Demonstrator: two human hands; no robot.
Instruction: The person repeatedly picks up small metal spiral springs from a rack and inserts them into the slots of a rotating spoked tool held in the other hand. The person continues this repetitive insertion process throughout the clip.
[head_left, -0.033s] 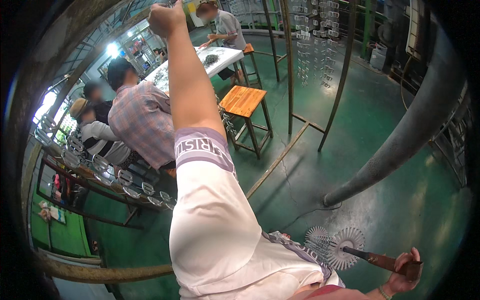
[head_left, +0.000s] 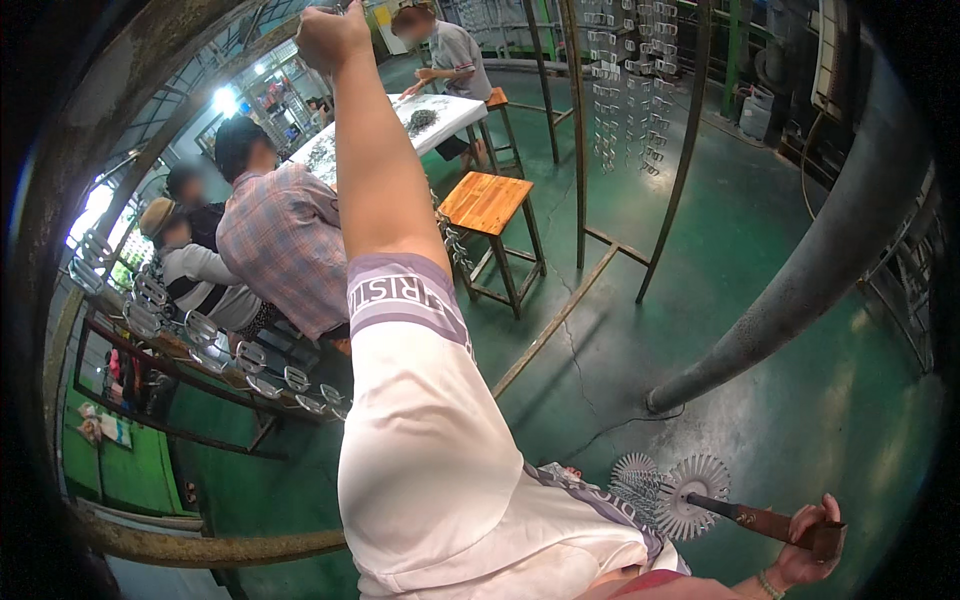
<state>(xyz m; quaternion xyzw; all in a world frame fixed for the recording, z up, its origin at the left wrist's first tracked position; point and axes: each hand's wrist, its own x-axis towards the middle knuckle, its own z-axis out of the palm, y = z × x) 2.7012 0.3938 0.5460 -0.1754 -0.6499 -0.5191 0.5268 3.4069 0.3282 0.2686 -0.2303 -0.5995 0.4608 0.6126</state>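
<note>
My left hand [head_left: 335,42] is raised at the top edge, at the end of a straight arm in a white sleeve. Its fingers are closed in a fist around something small and metallic, mostly cut off by the frame. Low at the right, my right hand [head_left: 808,550] grips the brown handle [head_left: 765,522] of a dark rod. At the rod's other end is a pale, slotted disc [head_left: 690,497] shaped like a wheel of blades. More rows of thin metal pieces and another slotted disc [head_left: 633,468] lie behind it, beside my clothing.
Silvery metal loops [head_left: 200,328] hang on a frame at left; strings of buckle-like pieces [head_left: 630,75] hang at upper right. Beyond are a wooden stool [head_left: 487,203], a white table [head_left: 460,110] with people working around it, and a thick grey pipe [head_left: 790,310].
</note>
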